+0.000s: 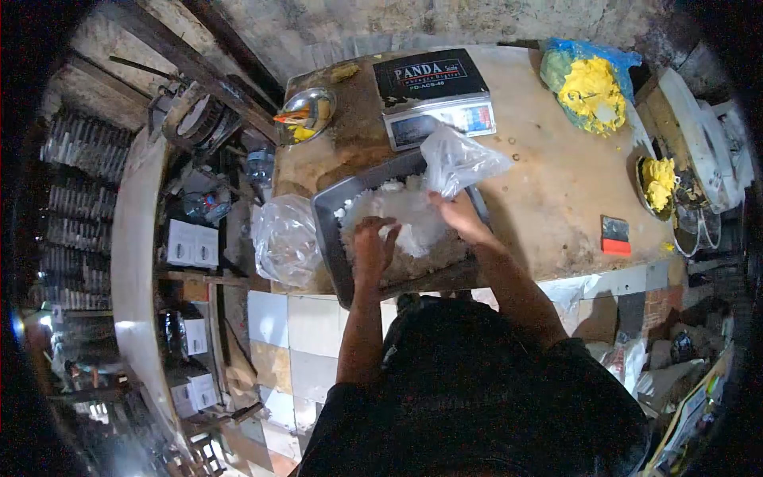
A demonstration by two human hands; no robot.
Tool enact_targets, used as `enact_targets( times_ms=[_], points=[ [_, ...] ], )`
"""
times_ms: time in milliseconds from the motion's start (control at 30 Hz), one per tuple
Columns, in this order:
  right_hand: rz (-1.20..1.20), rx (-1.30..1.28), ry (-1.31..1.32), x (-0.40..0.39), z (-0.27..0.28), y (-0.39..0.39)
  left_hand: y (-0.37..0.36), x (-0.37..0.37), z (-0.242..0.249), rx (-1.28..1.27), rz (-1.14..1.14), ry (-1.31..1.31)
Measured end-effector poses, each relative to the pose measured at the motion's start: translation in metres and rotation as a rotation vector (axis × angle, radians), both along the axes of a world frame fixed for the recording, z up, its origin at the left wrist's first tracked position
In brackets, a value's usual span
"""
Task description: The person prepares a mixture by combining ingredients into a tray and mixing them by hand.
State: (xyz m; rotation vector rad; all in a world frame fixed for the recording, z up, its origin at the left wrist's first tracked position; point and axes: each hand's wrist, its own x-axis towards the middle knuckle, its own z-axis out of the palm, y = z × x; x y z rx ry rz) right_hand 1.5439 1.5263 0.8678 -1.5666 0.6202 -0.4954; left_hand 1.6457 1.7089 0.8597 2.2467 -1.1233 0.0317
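A clear plastic bag (461, 163) stands up over the right part of a grey tray (327, 238). My right hand (459, 216) grips its lower part, with the fingertips pointing towards the tray's middle. White crumbly material (413, 238) fills much of the tray, and a translucent whitish patch lies between my two hands. Over the left half of the tray is my left hand (375, 245), its fingers curled in close above the white material; I cannot tell what is between them.
A digital scale (439, 119) stands behind the tray. A metal bowl (310, 111) is at back left, and a filled plastic bag (288, 238) beside the tray. Yellow material (592, 91) lies on blue plastic at back right. A red-and-black scraper (615, 236) rests near the right edge.
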Motion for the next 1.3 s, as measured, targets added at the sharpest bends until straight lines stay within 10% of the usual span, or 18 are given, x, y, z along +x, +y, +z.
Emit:
enact_targets(
  times_ms=[300,367,567,700,1033,1200,1300],
  points=[
    [0.039,-0.172,0.169,0.038,-0.01,0.025,0.009,0.061,0.053,-0.41,0.163,0.137],
    [-0.06,-0.323,0.173,0.049,0.021,0.05,0.017,0.082,0.057,-0.481,-0.173,0.253],
    [-0.338,-0.566,0.034,0.058,0.003,0.059,0.028,0.115,0.053,-0.247,-0.219,0.351],
    [-0.525,-0.204,-0.026,0.042,0.016,0.063,0.039,0.115,0.039,-0.313,-0.465,0.61],
    [-0.52,0.234,-0.155,0.043,0.024,0.083,0.043,0.117,0.001,-0.277,-0.202,0.753],
    [-0.585,-0.758,0.143,0.02,0.0,0.086,0.046,0.107,0.033,-0.275,-0.148,0.581],
    [-0.593,-0.608,0.158,0.016,0.02,0.095,0.046,0.09,0.047,-0.41,-0.329,0.79]
  ],
)
